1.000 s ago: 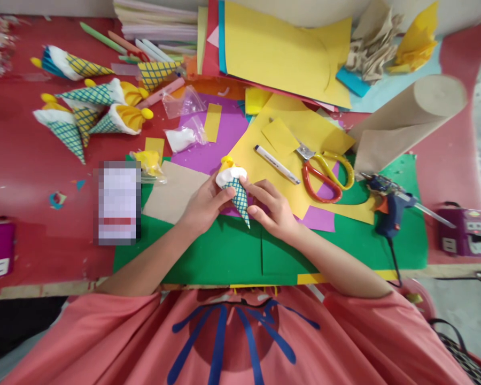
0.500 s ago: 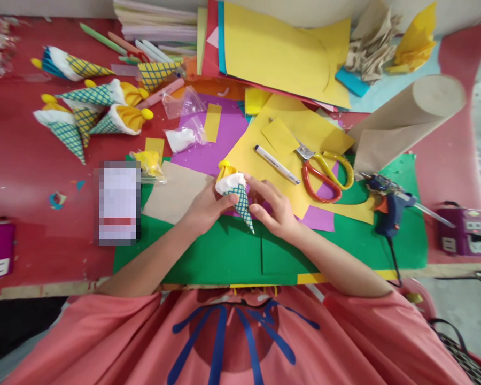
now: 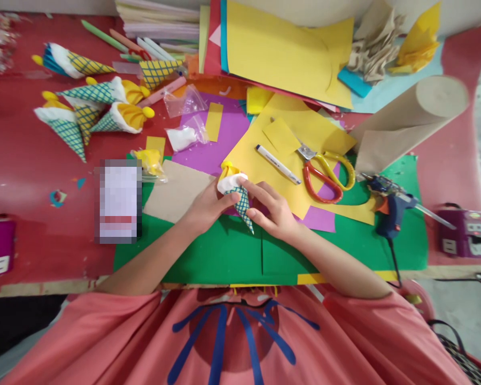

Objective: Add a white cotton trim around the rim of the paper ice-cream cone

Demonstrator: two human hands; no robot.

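Observation:
My left hand is closed on a small craft cone with a blue-green lattice pattern, its thumb across the front. The cone tilts, with its tip down and to the right. A puffy white band rings its mouth, and a yellow ruffled top with a small knob pokes out above. From the right, my right hand reaches in, fingers bent and apart. Its index fingertip touches the white band, and its thumb tip lies at the cone's lower side. The fingers of my left hand behind the cone are hidden.
A marker and scissors lie on yellow paper to the right. Beyond are a glue gun and a brown paper roll. Several finished cones lie at left, above a blurred phone. A green mat lies underneath.
My right hand has shifted slightly left, bringing its index fingertip onto the white band and its thumb against the cone. My left hand keeps its hold.

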